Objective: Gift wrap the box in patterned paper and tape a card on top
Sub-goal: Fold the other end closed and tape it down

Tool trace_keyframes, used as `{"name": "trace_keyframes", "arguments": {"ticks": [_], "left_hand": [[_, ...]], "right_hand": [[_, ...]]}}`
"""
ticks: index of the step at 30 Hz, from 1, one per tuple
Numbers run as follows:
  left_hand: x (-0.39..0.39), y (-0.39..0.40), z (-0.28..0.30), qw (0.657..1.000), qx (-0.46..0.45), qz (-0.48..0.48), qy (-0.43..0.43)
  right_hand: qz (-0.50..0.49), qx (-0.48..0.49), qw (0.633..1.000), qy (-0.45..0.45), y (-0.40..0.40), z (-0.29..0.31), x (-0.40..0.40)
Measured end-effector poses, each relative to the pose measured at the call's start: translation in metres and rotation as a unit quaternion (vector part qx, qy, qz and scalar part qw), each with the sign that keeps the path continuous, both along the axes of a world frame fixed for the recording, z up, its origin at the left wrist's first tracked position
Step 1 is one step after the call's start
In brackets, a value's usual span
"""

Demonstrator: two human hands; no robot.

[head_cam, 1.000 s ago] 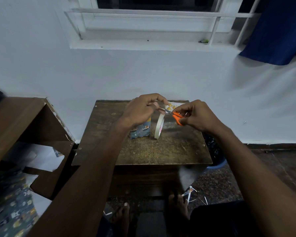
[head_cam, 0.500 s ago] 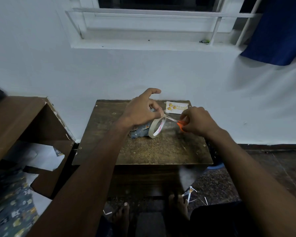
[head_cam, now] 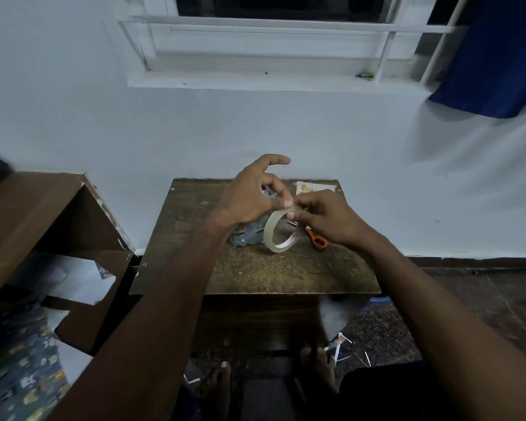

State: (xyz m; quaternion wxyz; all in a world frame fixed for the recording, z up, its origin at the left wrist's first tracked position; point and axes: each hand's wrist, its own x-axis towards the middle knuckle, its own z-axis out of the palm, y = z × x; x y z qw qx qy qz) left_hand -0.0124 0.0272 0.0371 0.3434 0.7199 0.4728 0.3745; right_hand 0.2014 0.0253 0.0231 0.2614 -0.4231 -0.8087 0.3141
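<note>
A small box wrapped in blue patterned paper (head_cam: 246,236) stands mid-table, mostly hidden behind my left hand (head_cam: 249,197). That hand pinches a short strip of clear tape between thumb and fingertip, with the forefinger raised. My right hand (head_cam: 327,218) meets it fingertip to fingertip and grips the top of the tape roll (head_cam: 278,233), which stands on edge beside the box. Orange-handled scissors (head_cam: 317,240) lie on the table under my right hand. A pale card (head_cam: 314,187) with yellow marks lies at the table's far right corner.
The small wooden table (head_cam: 255,275) stands against a white wall. A brown cabinet (head_cam: 43,214) is at the left, with white paper and a patterned sheet (head_cam: 16,375) below it. Paper scraps (head_cam: 339,344) and my bare feet are on the floor.
My right hand cut the tape with the scissors, laid them on the table and moved up to grip the roll. My left hand keeps the cut strip pinched.
</note>
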Motion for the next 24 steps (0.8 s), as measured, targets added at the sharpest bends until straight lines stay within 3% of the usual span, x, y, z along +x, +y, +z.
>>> {"name": "trace_keyframes", "arguments": {"ticks": [4,9,15,20,24], "left_hand": [[0.001,-0.002,-0.002,0.999,0.019,0.01,-0.044],[0.004,-0.002,0.0,0.997,0.015,0.046,-0.051],[0.009,-0.003,0.0,0.997,0.013,0.081,0.01],[0.009,-0.004,0.005,0.994,-0.018,0.101,-0.044],[0.003,-0.002,0.005,0.992,-0.034,0.094,-0.075]], "right_hand": [[-0.007,-0.026,0.999,0.037,-0.001,0.002,0.001],[-0.005,0.027,0.999,0.033,-0.001,0.005,0.007],[0.019,0.089,0.995,0.051,-0.006,0.012,0.011],[-0.002,0.137,0.99,-0.021,-0.002,0.008,0.015],[-0.087,0.159,0.972,-0.15,0.006,-0.006,0.019]]}}
